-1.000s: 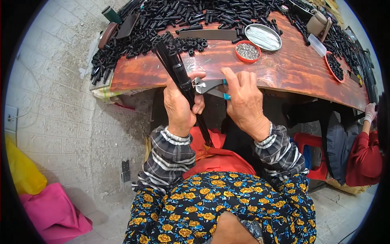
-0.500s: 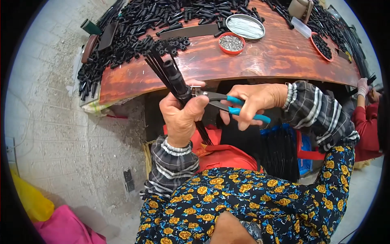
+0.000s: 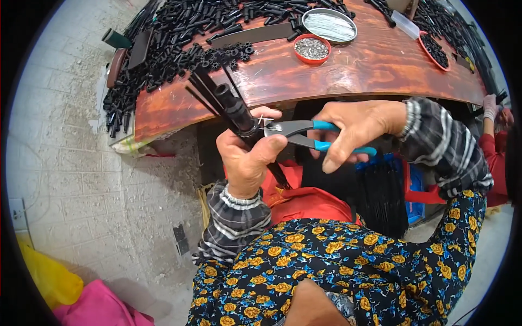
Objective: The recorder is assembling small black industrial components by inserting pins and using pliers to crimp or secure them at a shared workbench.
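While your left hand (image 3: pixel 244 167) clasps slim black rods (image 3: pixel 205 86) mid-length (light, springy, probably), your right hand (image 3: pixel 361 127) grips blue-handled metal pliers (image 3: pixel 288 127) alongside.

The right hand (image 3: pixel 359 130) now lies turned sideways (no longer pointing toward the counter (image 3: pixel 380 73)), exposing more of the blue plier handles (image 3: pixel 322 145).

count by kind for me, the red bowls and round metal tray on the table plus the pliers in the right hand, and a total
Red bowls: 2
Round metal tray: 1
Pliers: 1 pair
Total: 4
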`<state>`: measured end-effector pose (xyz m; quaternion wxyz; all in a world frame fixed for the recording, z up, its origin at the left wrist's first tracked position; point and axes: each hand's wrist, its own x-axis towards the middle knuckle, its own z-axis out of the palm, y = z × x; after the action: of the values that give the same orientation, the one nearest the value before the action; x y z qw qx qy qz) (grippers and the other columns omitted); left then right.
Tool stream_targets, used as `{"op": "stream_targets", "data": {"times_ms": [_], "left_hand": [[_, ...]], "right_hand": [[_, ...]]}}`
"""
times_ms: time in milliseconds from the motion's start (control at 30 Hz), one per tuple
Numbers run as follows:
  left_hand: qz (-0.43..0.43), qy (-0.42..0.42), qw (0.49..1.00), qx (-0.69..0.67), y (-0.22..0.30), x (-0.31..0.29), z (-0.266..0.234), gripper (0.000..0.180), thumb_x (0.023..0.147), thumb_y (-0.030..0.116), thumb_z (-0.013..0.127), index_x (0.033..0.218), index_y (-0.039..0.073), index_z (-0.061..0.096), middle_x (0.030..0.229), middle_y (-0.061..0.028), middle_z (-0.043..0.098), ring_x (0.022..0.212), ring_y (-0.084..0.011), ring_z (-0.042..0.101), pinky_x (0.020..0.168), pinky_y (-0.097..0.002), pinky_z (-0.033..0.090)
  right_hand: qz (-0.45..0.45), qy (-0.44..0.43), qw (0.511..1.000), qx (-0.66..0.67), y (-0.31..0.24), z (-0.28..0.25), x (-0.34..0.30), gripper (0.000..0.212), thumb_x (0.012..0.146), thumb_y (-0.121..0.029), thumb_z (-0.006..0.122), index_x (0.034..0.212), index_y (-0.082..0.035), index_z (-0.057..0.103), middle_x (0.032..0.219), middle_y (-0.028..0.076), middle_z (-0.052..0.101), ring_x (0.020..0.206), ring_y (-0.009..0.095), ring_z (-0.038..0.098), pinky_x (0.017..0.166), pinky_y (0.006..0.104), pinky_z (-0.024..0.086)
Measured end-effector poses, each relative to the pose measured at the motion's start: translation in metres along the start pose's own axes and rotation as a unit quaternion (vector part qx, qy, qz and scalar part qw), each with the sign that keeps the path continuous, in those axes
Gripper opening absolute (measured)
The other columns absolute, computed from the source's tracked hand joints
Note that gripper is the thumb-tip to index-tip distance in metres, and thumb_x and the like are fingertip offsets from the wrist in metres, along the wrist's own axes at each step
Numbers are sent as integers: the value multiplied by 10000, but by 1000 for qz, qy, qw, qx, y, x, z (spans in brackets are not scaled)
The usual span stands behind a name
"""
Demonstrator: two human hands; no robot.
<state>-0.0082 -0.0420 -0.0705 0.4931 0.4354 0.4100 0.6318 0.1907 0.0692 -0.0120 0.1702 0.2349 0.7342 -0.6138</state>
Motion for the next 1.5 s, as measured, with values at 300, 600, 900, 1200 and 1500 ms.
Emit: {"op": "stream_targets", "data": {"times_ms": [300, 600, 900, 1200, 1500], "left_hand": [[-8, 2, 998, -70, -4, 1, -6, 473, 700, 124, 831, 1106, -15, 632, 724, 44, 580, 589, -20, 473, 543, -169, 370], [-1, -14, 1000, -23, -7, 8, -8, 528, 749, 254, 806, 1065, -90, 560, 595, 8, 500, 448, -73, 443, 400, -224, 325], [-113, -45, 984, -127, 4, 7, -2, 1040, 817, 825, 154, 1045, -78, 615, 522, 10, 457, 436, -68, 386, 391, -207, 277], [-100, 7, 992, -81, 4, 8, 2, 961, 877, 755, 186, 952, -106, 608, 455, 5, 386, 343, -97, 316, 338, -247, 278], [-115, 22, 991, -63, 6, 5, 8, 971, 833, 810, 170, 913, -25, 658, 472, 17, 408, 378, -72, 321, 368, -215, 252]], "right_hand": [[-237, 436, 692, -525, 1, 19, -2, 386, 687, -145, 754, 990, 5, 565, 711, 93, 573, 592, 260, 585, 527, 352, 448], [-81, 207, 953, -208, 2, 16, 4, 446, 698, -287, 677, 957, 30, 498, 664, 168, 538, 679, 344, 580, 605, 418, 442], [-17, -227, 952, 203, 18, -12, 10, 273, 835, -263, 580, 787, -1, 524, 604, 30, 520, 490, 88, 483, 447, 242, 368], [29, 9, 997, -69, -22, -4, -4, 315, 913, -312, 553, 945, 1, 570, 675, 48, 553, 614, 169, 560, 531, 331, 451], [-36, 204, 930, -304, -23, 14, -4, 380, 866, -303, 632, 723, 41, 561, 565, 222, 524, 541, 374, 525, 532, 440, 411]]}}
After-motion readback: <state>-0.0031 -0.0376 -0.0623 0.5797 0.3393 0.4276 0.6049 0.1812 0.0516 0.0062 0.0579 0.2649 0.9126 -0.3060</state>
